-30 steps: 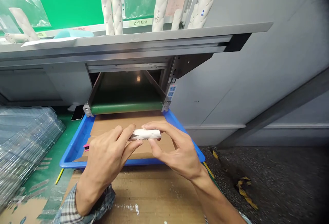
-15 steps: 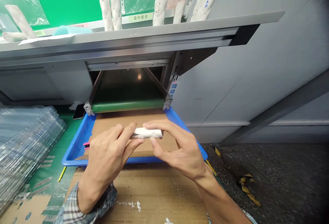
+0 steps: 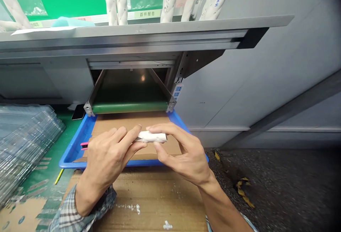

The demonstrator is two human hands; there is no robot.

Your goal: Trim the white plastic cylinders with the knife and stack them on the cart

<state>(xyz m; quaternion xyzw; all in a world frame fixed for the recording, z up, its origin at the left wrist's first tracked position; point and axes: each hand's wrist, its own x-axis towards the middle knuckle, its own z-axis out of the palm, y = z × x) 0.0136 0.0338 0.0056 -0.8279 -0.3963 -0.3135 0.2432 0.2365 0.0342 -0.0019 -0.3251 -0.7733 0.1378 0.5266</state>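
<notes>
A short white tube (image 3: 152,136) with small dimples or holes lies level between my two hands, above a blue tray (image 3: 77,151) lined with cardboard (image 3: 112,121). My left hand (image 3: 110,154) is closed around its left end, fingers on top and thumb below. At the other end, my right hand (image 3: 183,150) pinches it between fingertips and thumb. The tube's left tip is partly hidden by my left fingers. A pink-and-black object (image 3: 84,146), its kind unclear, shows at the tray's left side beside my left hand.
A green conveyor belt (image 3: 130,107) ends over the tray's far side. Stacked clear plastic trays (image 3: 26,143) and a phone (image 3: 78,112) lie at left. Several white tubes (image 3: 122,3) stand on the metal shelf (image 3: 138,29) above. A cardboard sheet (image 3: 154,196) lies in front.
The whole view has shifted slightly, with the shelf higher in the frame. Both hands keep the same grip on the white tube.
</notes>
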